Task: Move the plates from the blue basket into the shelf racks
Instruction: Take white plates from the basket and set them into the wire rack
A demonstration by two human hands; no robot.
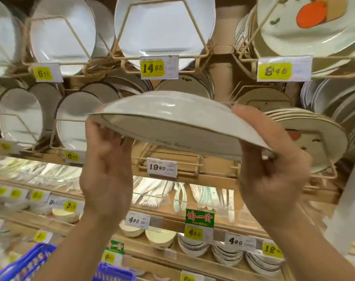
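Observer: Plate (172, 122) position, logged against the 19.80 price tag (162, 167): directly above it, in the air, tilted with its underside toward us, touching no rack. Rim lines suggest maybe two stacked; cannot tell.

Colleague: Hands?

Observer: Left hand (105, 155) sits up-left of the tag, fingers curled up under the plate's left rim. Right hand (272, 159) sits to the tag's right, thumb over the top of the right rim, fingers curled beneath. Both grip; neither is spread.

Colleague: How do you expect it to handle?

Observer: Judgement only: glazed ceramic, stiff, brittle, fairly heavy for its thinness. The glaze looks glossy, so probably slippery under fingertips. Two opposite rim holds seem right, thumb on top and fingers beneath. A one-sided pinch would let it pivot.

Colleague: Where does it go?

Observer: Wire rack (172, 159) just behind the tag looks vacant, so it is the likely target. Decorated plates (314, 134) stand in the rack to the tag's right, near the right hand; a rim-on-rim knock would risk a chip. Blue basket (30, 264) is well below and left of the tag; its contents are not visible.

Colleague: Risk on entry?

Observer: Rim striking wire. I would lower the bottom edge in first, slowly, and release one hand only once the rack bears the weight.
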